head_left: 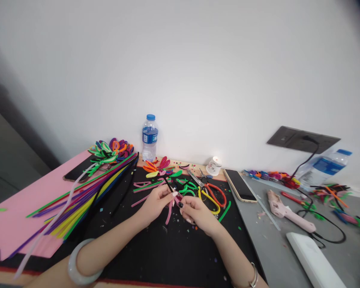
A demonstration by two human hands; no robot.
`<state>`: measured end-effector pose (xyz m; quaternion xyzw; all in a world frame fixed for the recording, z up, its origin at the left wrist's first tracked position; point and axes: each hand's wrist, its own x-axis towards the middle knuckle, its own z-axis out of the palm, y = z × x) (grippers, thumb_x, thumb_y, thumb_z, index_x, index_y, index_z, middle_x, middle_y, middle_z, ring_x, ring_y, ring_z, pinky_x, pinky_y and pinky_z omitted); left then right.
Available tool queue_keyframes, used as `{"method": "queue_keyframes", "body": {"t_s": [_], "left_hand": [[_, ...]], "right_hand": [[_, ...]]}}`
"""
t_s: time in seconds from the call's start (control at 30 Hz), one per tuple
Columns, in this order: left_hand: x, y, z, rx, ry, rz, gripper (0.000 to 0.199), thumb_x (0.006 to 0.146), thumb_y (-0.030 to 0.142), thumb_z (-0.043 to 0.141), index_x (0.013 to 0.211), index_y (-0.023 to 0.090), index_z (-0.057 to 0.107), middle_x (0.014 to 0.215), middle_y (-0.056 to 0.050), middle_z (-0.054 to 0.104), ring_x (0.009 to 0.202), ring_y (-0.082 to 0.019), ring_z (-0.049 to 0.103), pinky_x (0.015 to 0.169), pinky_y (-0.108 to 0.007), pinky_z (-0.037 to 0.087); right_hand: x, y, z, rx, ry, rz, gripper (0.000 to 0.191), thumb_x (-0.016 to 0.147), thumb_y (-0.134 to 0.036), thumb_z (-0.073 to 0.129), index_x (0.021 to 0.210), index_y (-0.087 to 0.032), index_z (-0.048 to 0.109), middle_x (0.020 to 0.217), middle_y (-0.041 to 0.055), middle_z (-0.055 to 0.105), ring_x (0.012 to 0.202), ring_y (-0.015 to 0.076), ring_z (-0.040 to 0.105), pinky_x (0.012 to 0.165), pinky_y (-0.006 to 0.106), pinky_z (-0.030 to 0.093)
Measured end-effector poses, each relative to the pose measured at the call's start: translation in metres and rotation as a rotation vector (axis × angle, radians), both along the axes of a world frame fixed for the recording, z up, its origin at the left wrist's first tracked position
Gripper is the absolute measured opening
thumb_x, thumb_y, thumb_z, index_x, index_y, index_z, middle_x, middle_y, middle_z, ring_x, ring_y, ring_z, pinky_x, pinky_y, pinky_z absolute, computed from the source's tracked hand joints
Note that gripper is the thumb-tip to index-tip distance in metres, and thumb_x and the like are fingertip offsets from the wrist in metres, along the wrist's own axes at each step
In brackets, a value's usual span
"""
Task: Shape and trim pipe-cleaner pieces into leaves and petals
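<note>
Over the black mat (pixel 174 256), my left hand (pixel 157 203) pinches a pink pipe cleaner (pixel 168 214) between thumb and fingers. Close beside it, my right hand (pixel 196 212) is also closed, its fingertips at the same pink piece. A black pipe cleaner (pixel 168 184) sticks up just behind the left fingertips; whether it is held too I cannot tell. Bent green pipe cleaners (pixel 187 185) lie behind the hands. Scissors (pixel 195 178) with orange and yellow handle loops rest to the right of them, and a short green pipe cleaner (pixel 225 211) lies nearby.
Long coloured pipe cleaners (pixel 87 200) spread over pink sheet (pixel 42 192) at left, below a looped bundle (pixel 114 150). A water bottle (pixel 150 138) and paper cup (pixel 213 166) stand by the wall. Right lie a phone (pixel 240 186), pink glue gun (pixel 291 214) with cord, and white box-like object (pixel 313 260).
</note>
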<state>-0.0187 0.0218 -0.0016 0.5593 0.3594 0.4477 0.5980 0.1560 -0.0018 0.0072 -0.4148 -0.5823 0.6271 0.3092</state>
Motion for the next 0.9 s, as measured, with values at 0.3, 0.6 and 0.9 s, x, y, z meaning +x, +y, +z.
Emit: {"method": "queue_keyframes", "body": {"t_s": [0.3, 0.6, 0.9], "left_hand": [[-0.001, -0.004, 0.006, -0.321, -0.319, -0.082, 0.023, 0.068, 0.025, 0.077, 0.085, 0.012, 0.068, 0.076, -0.003, 0.067, 0.071, -0.014, 0.061, 0.073, -0.030, 0.049], [-0.012, 0.001, 0.007, -0.496, -0.467, -0.240, 0.022, 0.074, 0.028, 0.068, 0.089, 0.012, 0.071, 0.095, -0.010, 0.069, 0.089, -0.021, 0.063, 0.084, -0.035, 0.047], [-0.007, -0.002, 0.007, -0.462, -0.359, -0.275, 0.022, 0.071, 0.030, 0.075, 0.072, 0.013, 0.061, 0.068, -0.003, 0.065, 0.063, -0.012, 0.061, 0.067, -0.026, 0.047]], "right_hand": [[0.001, 0.001, 0.005, -0.036, 0.067, -0.051, 0.027, 0.081, -0.041, 0.056, 0.067, -0.020, 0.046, 0.046, -0.0100, 0.037, 0.037, 0.0046, 0.021, 0.038, 0.020, 0.013], [0.004, 0.001, 0.013, -0.107, 0.121, -0.122, 0.029, 0.075, -0.042, 0.060, 0.065, -0.019, 0.046, 0.042, -0.0109, 0.031, 0.038, 0.0046, 0.017, 0.040, 0.020, 0.010], [0.004, 0.000, 0.012, -0.108, 0.154, -0.098, 0.028, 0.072, -0.038, 0.064, 0.063, -0.019, 0.046, 0.048, -0.0086, 0.039, 0.039, 0.0039, 0.021, 0.040, 0.020, 0.011]]}}
